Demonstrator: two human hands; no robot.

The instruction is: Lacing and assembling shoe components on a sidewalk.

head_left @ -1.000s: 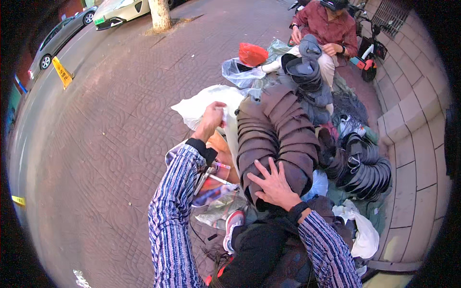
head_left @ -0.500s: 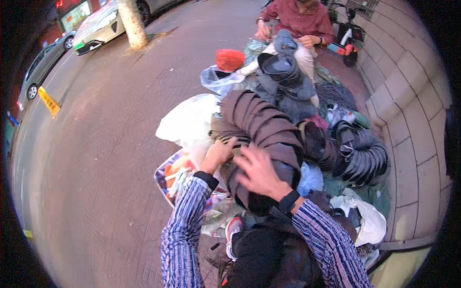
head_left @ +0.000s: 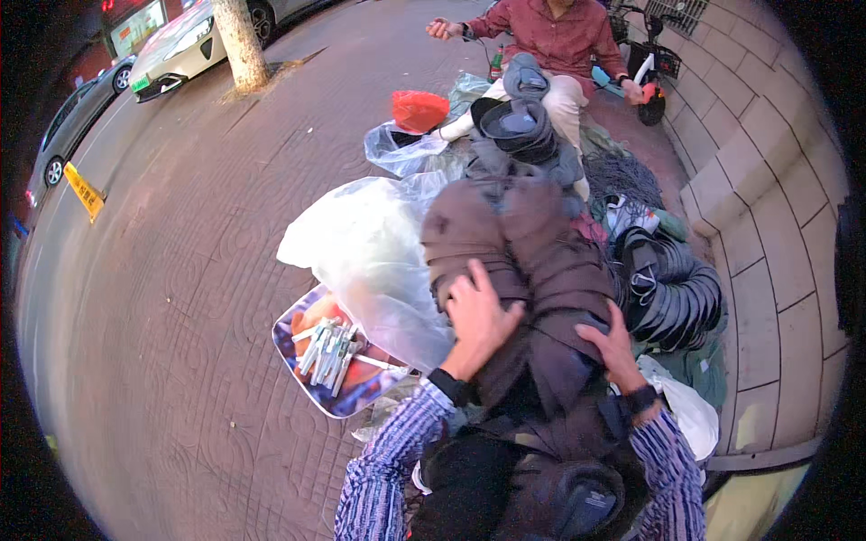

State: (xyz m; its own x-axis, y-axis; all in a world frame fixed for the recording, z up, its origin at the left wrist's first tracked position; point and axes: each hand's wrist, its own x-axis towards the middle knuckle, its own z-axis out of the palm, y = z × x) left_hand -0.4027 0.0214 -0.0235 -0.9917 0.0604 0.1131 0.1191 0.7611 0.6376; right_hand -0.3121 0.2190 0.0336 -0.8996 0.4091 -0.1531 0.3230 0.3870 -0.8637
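Two thick rows of nested, dark brown cap-like fabric pieces [head_left: 550, 261] lie side by side in front of me, their near end over my lap. My left hand [head_left: 480, 323] rests on the left row, fingers spread and thumb apart. At the right row's edge, my right hand [head_left: 615, 347] touches the fabric with thumb and fingers apart. Beside the left row lies a large translucent white plastic bag [head_left: 356, 225]. Under its near edge is a patterned tray [head_left: 307, 392] holding a bundle of small white-and-green sticks [head_left: 329, 352]. A dark cap [head_left: 586, 500] lies near my lap.
Facing me, a person in a red shirt [head_left: 559, 41] sits behind grey caps [head_left: 519, 131]. Black nested caps [head_left: 677, 288] lie at the right beside a stone wall [head_left: 776, 198]. A red bag [head_left: 419, 110] is at the far left, with a tree trunk [head_left: 239, 45] and parked cars beyond.
The brown pieces now lie as two straighter rows. My hands have moved apart, my right hand to the right side. The tray shows more fully. The other person's hands have spread wide.
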